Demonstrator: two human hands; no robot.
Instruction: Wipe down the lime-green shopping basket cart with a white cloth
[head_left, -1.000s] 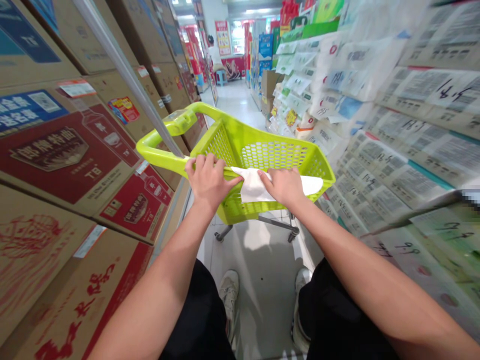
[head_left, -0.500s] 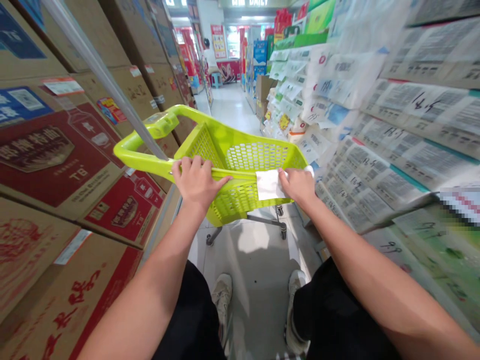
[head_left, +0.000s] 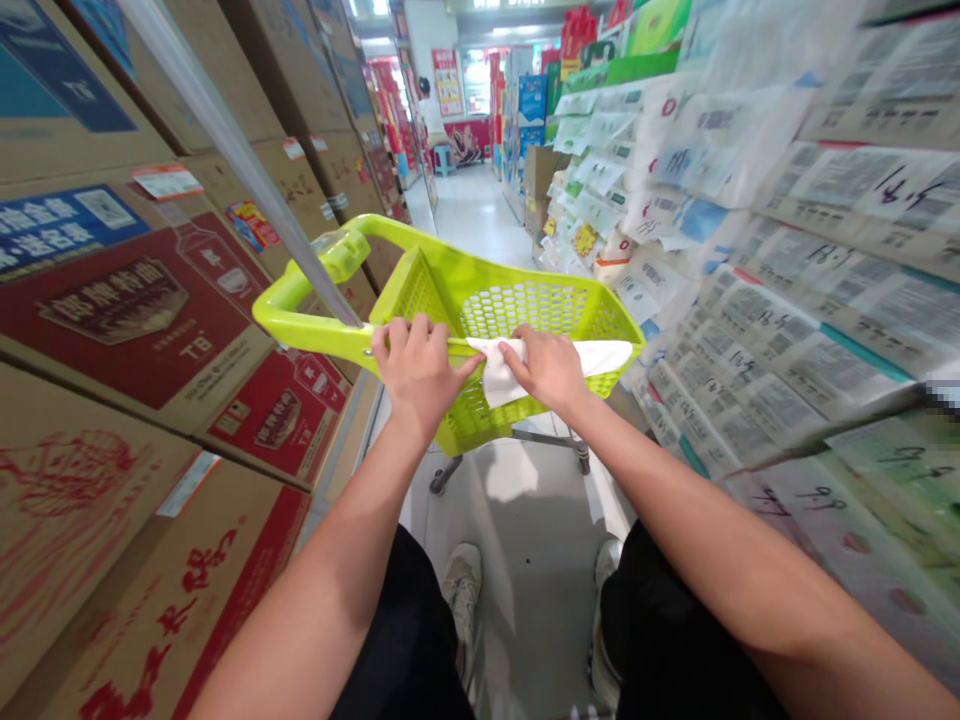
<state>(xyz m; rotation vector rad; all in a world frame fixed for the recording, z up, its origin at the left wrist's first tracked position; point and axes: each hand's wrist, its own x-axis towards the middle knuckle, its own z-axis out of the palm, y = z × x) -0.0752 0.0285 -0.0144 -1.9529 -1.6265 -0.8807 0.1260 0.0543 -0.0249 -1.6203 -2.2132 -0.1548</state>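
Note:
A lime-green shopping cart (head_left: 313,338) with a meshed basket stands sideways in front of me, its handle end to the left. My left hand (head_left: 415,372) is closed over the near rim, close to the handle, with the thumb stretched along the edge. To its right, my right hand (head_left: 547,368) presses a white cloth (head_left: 606,356) against the same rim. The cloth bunches up by the thumb and trails along the rim to the right. The fingers of both hands are partly hidden behind the rim.
Stacked cardboard cartons (head_left: 112,300) line the left side, with a slanting metal pole (head_left: 247,150) before them. Packs of tissue paper (head_left: 795,320) fill the right. Down the aisle, a person (head_left: 430,110) is near a blue stool (head_left: 444,158).
My right hand has slid left along the rim with the cloth, coming close to my left hand. The left hand keeps its hold. The view has shifted slightly.

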